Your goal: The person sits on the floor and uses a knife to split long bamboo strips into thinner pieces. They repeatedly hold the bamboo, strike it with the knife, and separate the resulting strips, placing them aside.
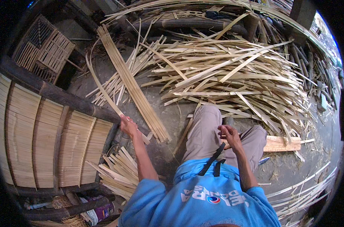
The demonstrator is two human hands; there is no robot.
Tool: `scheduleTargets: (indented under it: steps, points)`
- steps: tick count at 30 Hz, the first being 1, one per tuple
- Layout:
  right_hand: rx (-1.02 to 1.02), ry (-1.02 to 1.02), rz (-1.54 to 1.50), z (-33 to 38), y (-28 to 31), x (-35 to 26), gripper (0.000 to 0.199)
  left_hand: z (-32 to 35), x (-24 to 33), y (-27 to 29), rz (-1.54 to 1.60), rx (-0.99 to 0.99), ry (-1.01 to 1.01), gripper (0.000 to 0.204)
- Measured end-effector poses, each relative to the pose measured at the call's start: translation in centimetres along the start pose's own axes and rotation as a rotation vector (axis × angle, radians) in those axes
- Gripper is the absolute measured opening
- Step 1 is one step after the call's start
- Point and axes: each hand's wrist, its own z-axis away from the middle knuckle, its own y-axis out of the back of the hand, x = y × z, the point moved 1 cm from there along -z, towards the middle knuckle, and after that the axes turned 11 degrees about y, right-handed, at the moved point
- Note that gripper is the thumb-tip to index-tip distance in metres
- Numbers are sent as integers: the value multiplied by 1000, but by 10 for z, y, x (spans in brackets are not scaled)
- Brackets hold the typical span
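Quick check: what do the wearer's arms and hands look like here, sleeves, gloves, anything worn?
Both hands are bare: left hand and right hand, no gloves, and no watch or rings that I can make out. Forearms are uncovered. The blue shirt has short sleeves ending near the elbows, with pale lettering on the chest.

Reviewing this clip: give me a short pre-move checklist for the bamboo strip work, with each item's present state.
1. Left hand grips a long bamboo strip: ok, fingers closed around its near end.
2. Right hand free: cannot tell, fingers curled above the knee, contents too small to see.
3. Strip runs free of the bundle of strips: cannot tell, it rises just beside the bundle.
4. Supply within view: ok, a large heap of strips lies ahead.
5. Slatted panel beside the left arm: ok, lying flat at the left.
6. Wooden block by the right leg: ok, on the ground.
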Motion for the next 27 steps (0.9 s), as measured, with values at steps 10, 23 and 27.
scheduleTargets:
  steps: [10,23,27]
  points:
    - [47,6,42,4,12,-4,45,15,109,-58,-5,-9,-342,48]
    - [129,-21,3,3,22,-1,41,77,121,-65,-248,-102,-731,47]
    - [114,254,202,-47,19,-41,50,119,82,-51,-225,-83,-715,41]
